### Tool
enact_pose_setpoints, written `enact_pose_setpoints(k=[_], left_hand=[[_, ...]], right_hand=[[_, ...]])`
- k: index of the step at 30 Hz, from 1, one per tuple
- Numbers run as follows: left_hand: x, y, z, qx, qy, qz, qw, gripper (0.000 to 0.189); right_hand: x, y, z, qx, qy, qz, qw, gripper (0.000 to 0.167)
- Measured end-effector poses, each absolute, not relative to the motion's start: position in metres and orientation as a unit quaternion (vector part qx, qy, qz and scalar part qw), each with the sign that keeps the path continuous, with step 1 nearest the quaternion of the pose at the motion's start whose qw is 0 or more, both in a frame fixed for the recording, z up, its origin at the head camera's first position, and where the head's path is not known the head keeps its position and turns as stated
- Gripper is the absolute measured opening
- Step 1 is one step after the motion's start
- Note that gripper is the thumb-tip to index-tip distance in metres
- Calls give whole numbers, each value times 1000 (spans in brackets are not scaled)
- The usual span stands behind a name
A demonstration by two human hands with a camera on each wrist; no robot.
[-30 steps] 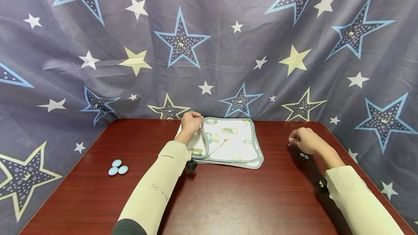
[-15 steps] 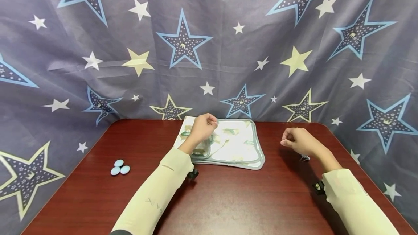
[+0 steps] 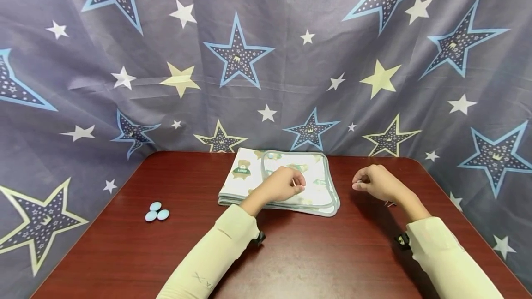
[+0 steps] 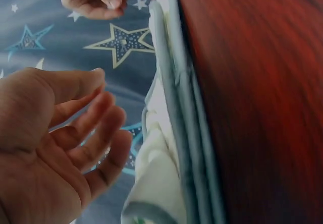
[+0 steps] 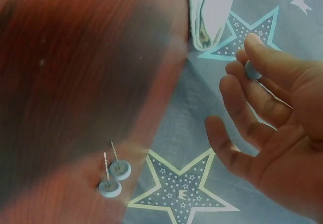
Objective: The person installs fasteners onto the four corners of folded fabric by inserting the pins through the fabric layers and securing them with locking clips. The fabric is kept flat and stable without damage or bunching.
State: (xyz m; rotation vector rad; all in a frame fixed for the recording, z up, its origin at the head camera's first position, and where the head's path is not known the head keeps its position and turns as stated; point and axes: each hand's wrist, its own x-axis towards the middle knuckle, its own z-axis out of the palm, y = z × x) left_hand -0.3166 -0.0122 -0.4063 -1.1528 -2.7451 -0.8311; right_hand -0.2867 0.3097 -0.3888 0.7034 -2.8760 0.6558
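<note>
A folded white cloth [image 3: 241,170] with bear prints and grey-blue edging lies at the back middle of the table. My left hand [image 3: 282,183] hovers over its front part, fingers loosely curled; the left wrist view shows nothing between the fingers [image 4: 103,148]. To the cloth's right, my right hand [image 3: 379,182] is raised above the table. Between its thumb and index finger it pinches a small round grey-blue head [image 5: 252,70], its other end hidden by the fingers. Two pins [image 5: 115,178] with similar round heads and twisted shafts lie below, mostly covered by the right hand in the head view.
Three round light-blue caps [image 3: 157,212] sit close together on the left of the reddish-brown table [image 3: 316,253]. A grey curtain [image 3: 287,77] printed with stars hangs right behind the table's back edge.
My left hand has let go of the cloth's left part and moved right across it. The right hand has lifted away from the pins and shifted left towards the cloth.
</note>
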Motion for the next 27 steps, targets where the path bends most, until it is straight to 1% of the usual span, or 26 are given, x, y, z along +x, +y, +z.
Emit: enact_pose_setpoints(k=[2, 7, 13, 18, 21, 24, 27], left_hand=[[-314, -8, -409, -380, -891, -249, 10, 2], [-306, 1, -413, -392, -898, -197, -23, 12], [-299, 7, -417, -376, -913, -151, -37, 20], [-296, 11, -419, -364, -920, -137, -45, 19], [-296, 13, -419, -369, -920, -128, -41, 16], [-297, 15, -420, -384, -916, -117, -21, 13], [-298, 16, -422, -392, -913, -112, -2, 16]], right_hand=[[-286, 307, -388, 237, -947, 211, 49, 4], [-285, 302, -387, 261, -943, 203, 44, 9], [-282, 294, -387, 288, -934, 206, 51, 10], [-280, 288, -389, 307, -927, 207, 59, 13], [-280, 284, -391, 323, -921, 208, 60, 12], [-281, 281, -392, 343, -913, 214, 55, 12], [-281, 277, -392, 360, -905, 222, 49, 12]])
